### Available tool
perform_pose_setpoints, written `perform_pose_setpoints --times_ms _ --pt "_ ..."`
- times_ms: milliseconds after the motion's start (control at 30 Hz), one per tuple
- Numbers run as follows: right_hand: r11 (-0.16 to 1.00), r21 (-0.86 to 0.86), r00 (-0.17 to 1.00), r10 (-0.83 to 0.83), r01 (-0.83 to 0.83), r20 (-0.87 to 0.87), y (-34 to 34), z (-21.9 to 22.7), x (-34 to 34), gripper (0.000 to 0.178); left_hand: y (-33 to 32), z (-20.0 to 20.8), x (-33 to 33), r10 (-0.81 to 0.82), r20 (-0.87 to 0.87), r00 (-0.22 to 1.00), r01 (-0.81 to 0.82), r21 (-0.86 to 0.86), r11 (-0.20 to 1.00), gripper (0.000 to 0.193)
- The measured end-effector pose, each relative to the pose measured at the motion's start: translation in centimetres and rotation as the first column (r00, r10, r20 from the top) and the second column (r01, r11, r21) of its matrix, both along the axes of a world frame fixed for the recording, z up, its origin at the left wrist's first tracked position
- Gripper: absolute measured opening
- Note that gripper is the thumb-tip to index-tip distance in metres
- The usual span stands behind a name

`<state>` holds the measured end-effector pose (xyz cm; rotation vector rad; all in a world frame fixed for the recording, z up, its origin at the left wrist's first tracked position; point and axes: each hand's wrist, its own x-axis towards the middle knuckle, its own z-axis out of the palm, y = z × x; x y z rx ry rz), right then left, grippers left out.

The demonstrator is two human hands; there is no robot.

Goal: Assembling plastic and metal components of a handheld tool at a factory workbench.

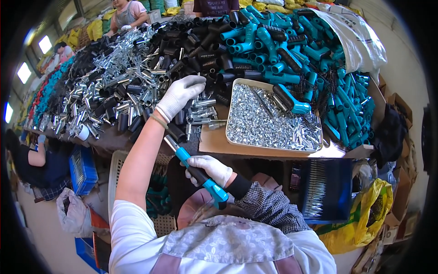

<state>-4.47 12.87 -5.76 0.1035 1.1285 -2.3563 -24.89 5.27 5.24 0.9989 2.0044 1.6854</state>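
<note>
A shallow beige metal tray (237, 86) of small silver screws sits on a brown cardboard sheet (214, 141). Behind the tray lies a heap of teal plastic handles (292, 41); below it hangs a dark blue bin (337, 182), with a yellow sack (369, 214) beside that.

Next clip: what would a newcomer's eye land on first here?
First the huge heap of teal plastic handles at the upper right, beside black tubes and shiny metal parts across the table. In front sits a tray of small silver screws. The gloved left hand reaches into the metal parts, while the gloved right hand grips a teal-and-black handled tool.
</note>
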Motion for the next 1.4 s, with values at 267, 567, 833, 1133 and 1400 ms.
perform_pose_setpoints --times_ms 267,567,833,1133,1400 --pt "0.988 0.155 0.990 0.028 -0.007 -0.135 2.3 -0.4 2.2 0.039 -9.2 -1.7 7.0 0.372 -0.483 0.793 -0.456 -0.064 0.888 0.034" --pt "0.764 0.640 0.926 0.178 0.084 -0.333 3.9 -0.5 5.4 0.035 -12.0 -6.8 11.5 0.395 -0.539 0.744 -0.538 -0.133 0.832 0.024" --pt "0.821 0.475 0.912 -0.126 0.317 -0.391 4.3 1.4 10.4 0.039 -1.8 -4.8 11.7 -0.003 -0.798 0.603 -0.318 -0.244 0.916 0.021" --pt "0.701 0.516 0.833 -0.209 0.493 -0.512 5.7 2.7 12.3 0.053 4.7 -4.3 9.8 -0.248 -0.737 0.629 -0.500 -0.628 0.597 0.014" --pt "0.442 0.670 0.779 -0.120 0.597 -0.615 6.3 3.2 12.8 0.053 -3.1 -2.0 17.4 0.112 0.265 0.958 -0.116 -0.003 0.993 0.023"
